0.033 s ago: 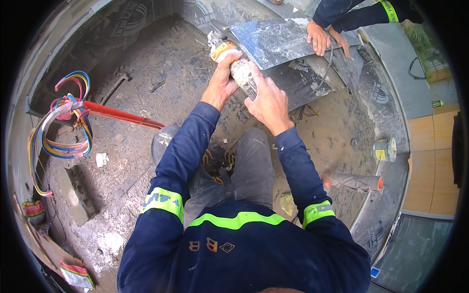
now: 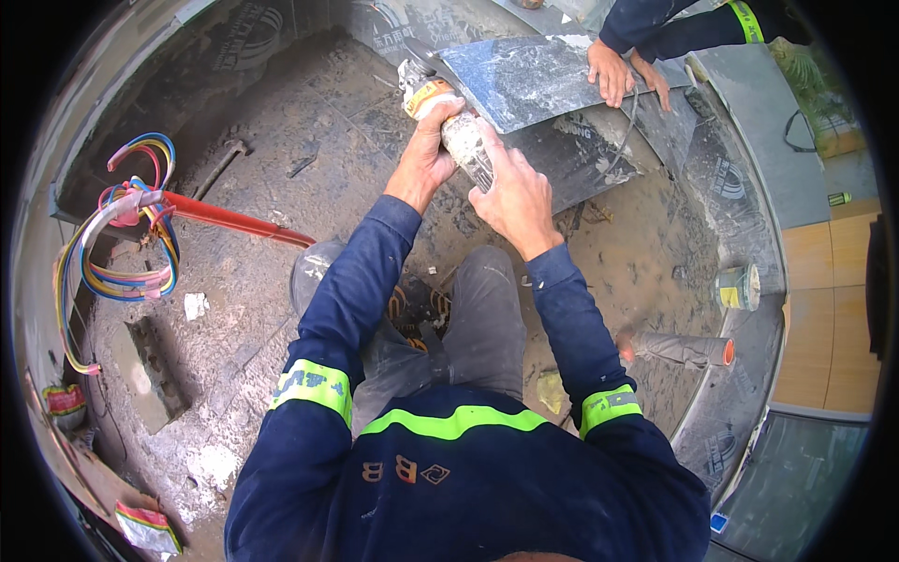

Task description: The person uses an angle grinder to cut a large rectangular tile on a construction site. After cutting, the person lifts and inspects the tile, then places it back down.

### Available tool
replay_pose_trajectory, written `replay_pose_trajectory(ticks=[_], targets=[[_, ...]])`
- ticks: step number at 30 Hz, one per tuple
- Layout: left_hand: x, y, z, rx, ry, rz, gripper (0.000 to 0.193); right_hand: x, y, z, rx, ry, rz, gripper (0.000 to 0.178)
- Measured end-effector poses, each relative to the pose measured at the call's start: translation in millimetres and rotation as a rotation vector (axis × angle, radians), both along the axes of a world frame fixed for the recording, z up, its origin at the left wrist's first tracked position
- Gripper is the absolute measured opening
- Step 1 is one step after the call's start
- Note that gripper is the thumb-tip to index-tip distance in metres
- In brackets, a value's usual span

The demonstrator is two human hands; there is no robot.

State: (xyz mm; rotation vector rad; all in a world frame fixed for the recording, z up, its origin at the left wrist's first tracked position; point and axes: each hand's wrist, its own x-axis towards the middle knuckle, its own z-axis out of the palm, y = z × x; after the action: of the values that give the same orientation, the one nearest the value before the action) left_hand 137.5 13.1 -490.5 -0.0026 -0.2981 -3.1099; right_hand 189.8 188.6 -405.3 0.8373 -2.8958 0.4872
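Observation:
Both my hands are closed round a dusty angle grinder (image 2: 465, 142) with an orange band near its head. My left hand (image 2: 423, 169) wraps the body just behind that band. Farther back, my right hand (image 2: 517, 199) grips the rear part. The dark disc (image 2: 421, 51) lies at the left corner of a bluish-grey slab (image 2: 524, 80); I cannot tell whether it touches. A co-worker's hands (image 2: 611, 75) rest on the slab's right part. Beneath it lies a darker printed slab (image 2: 585, 150).
Coiled coloured wires (image 2: 126, 244) and a red pipe (image 2: 234, 220) are at the left, with a hammer (image 2: 220, 169) beyond. A brick-like block (image 2: 150, 375) lies on the rough floor. At the right are a grey pipe (image 2: 679, 348), a small bucket (image 2: 740, 288) and a curved low wall (image 2: 740, 192).

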Motion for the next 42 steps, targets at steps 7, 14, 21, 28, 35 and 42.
replay_pose_trajectory(ticks=[7,14,21,28,35,42], targets=[[26,11,0,0.064,0.035,-0.053,0.037,18,19,1,-0.092,-0.02,0.032,0.105],[32,16,5,0.018,0.002,-0.043,0.035,17,25,-2,-0.113,0.005,0.024,0.102],[37,20,10,0.023,0.016,-0.063,0.036,19,30,1,-0.145,-0.002,0.05,0.1],[37,22,7,-0.033,-0.014,-0.042,0.034,20,30,-1,-0.173,-0.007,0.051,0.1],[16,8,-3,0.018,0.025,-0.025,0.039,5,16,-6,-0.165,0.059,0.083,0.107],[5,4,-6,0.033,0.037,-0.003,0.035,-2,9,-8,-0.123,0.056,0.068,0.106]])
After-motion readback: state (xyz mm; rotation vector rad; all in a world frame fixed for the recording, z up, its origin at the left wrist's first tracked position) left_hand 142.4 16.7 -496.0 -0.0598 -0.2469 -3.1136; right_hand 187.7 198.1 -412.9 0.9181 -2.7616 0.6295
